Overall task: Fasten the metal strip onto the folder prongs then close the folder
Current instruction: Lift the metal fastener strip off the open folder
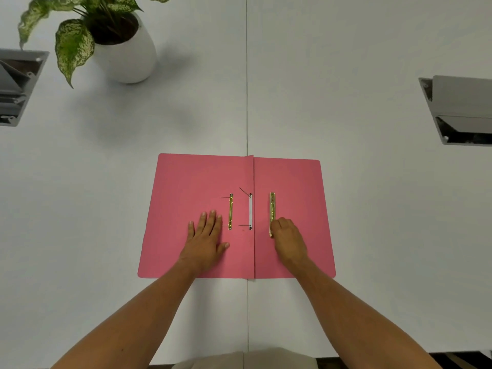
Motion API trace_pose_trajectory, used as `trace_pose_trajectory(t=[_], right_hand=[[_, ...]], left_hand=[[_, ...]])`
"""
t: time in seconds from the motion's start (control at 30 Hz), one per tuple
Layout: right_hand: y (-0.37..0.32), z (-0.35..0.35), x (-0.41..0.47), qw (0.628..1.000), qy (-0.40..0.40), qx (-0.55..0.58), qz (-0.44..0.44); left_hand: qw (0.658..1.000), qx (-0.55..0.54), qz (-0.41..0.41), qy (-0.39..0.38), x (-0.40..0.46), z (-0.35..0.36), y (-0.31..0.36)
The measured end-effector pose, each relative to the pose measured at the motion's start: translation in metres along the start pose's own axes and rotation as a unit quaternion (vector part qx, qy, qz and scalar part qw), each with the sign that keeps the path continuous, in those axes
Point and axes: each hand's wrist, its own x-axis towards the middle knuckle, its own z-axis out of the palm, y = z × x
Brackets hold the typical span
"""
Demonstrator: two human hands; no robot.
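Pink card folder [186, 182] lies open and flat on the white table [346, 75], in the lower middle of the frame, its spine fold running straight up and down along the table seam. On the left flap, the left hand [205, 235] rests palm down with fingers spread and extended, thumb out to the right, pressing the card flat; its fingertips [212, 213] sit just left of a gold fastener bar [230, 211] fixed upright on that flap. Thin prongs [243, 191] stick out to the left near the fold, beside a white strip [250, 211] with a hole at each end.

On the right flap lies the loose gold metal strip [271, 209], upright and parallel to the fold. The right hand [288, 238] is curled, knuckles up, with its fingers bent down onto the lower part of that strip; whether they pinch it or only touch it cannot be told, since the fingertips are hidden under the hand.

In the upper left of the frame stands a white pot [127, 57] with a speckled green plant [74, 41], well apart from the folder.
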Motion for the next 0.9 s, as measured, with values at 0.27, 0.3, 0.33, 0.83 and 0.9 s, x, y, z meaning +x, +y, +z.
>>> trace_pose_trajectory(t=[0.27, 0.3, 0.33, 0.83, 0.9], right_hand=[[-0.017, -0.009, -0.001, 0.994, 0.014, 0.1, 0.032], [-0.02, -0.011, 0.0, 0.993, 0.021, 0.111, 0.03], [-0.024, -0.013, 0.001, 0.992, 0.027, 0.123, 0.025], [-0.058, -0.03, 0.006, 0.978, 0.051, 0.176, -0.099], [-0.059, -0.03, 0.006, 0.971, 0.052, 0.222, -0.077]], left_hand=[[0.988, -0.09, -0.002, 0.124, -0.003, -0.014, 0.019], [0.982, -0.105, 0.01, 0.155, -0.003, -0.017, 0.024], [0.976, -0.123, 0.023, 0.179, -0.002, -0.021, 0.03], [0.866, -0.486, -0.05, 0.11, 0.012, -0.077, 0.071], [0.854, -0.505, -0.075, 0.103, 0.012, -0.076, 0.069]])
